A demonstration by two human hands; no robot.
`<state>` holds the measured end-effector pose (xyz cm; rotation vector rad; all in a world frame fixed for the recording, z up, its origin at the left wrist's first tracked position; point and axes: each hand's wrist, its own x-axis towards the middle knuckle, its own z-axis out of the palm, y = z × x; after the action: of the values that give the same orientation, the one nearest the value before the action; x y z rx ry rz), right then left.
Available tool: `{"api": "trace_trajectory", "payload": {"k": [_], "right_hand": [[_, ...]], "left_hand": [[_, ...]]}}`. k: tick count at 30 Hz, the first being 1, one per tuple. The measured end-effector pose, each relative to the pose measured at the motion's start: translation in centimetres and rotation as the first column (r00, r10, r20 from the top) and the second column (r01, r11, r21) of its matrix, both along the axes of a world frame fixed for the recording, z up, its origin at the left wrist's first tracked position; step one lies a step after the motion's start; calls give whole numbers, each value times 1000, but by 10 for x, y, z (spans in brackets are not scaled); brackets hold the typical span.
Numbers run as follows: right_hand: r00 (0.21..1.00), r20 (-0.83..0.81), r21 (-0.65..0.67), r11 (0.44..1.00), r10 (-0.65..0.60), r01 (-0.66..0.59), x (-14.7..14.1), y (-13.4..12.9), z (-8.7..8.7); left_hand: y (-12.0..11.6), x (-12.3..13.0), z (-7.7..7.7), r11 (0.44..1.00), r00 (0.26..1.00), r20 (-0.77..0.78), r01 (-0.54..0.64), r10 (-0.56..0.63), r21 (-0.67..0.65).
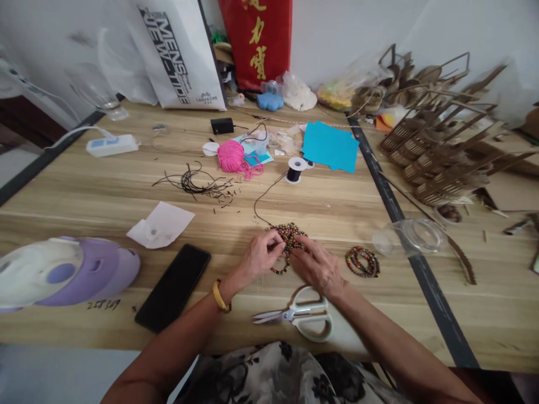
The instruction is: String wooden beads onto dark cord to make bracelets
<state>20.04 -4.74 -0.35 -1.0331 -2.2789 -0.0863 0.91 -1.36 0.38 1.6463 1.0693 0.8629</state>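
A heap of multicoloured bead strands [290, 233] lies on the wooden table between my hands. My left hand [266, 249] is at its left side, thumb and forefinger pinched together at the beads. On the right side, my right hand [319, 265] rests with its fingers stretched out, fingertips touching the strands. A thin black cord runs from the pile up to a white spool [294, 171] wound with black cord. To the right lies a coiled beaded bracelet [362, 262]. Scissors [292, 315] with pale handles lie below my hands, blades to the left.
A black phone [173, 287] and a purple-white device [71, 271] lie left, near white paper [160, 225]. Black cord pieces [197, 182], pink yarn [231, 156] and blue sheets [330, 147] are farther back. Small woven baskets [438, 151] stand right, a clear plastic cup [410, 237] nearer.
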Motion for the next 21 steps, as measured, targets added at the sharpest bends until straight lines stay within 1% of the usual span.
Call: {"api": "trace_trajectory", "payload": {"k": [4, 8, 10, 12, 16, 18, 21], "right_hand": [[1000, 30, -104, 995, 4, -1, 1, -1, 0], [1000, 30, -186, 983, 6, -1, 0, -2, -1], [1000, 1, -237, 972, 1, 0, 0, -1, -2], [998, -56, -300, 954, 8, -24, 0, 0, -3], [969, -244, -406, 902, 47, -146, -2, 1, -3], [946, -320, -430, 883, 44, -186, -3, 2, -1], [920, -390, -441, 870, 35, -220, -5, 2, 2]], "left_hand": [[-1, 1, 0, 998, 1000, 30, 7, -6, -60], [-3, 2, 5, 997, 1000, 10, 14, -13, -75], [-3, 2, 7, 997, 1000, 5, 21, -21, -74], [-3, 3, 7, 998, 1000, 0, 26, -26, -61], [-3, 2, 7, 999, 999, -22, 39, -40, -25], [-2, 1, 7, 999, 999, -25, 41, -42, -16], [-3, 1, 8, 999, 998, -35, 42, -42, -9]]}}
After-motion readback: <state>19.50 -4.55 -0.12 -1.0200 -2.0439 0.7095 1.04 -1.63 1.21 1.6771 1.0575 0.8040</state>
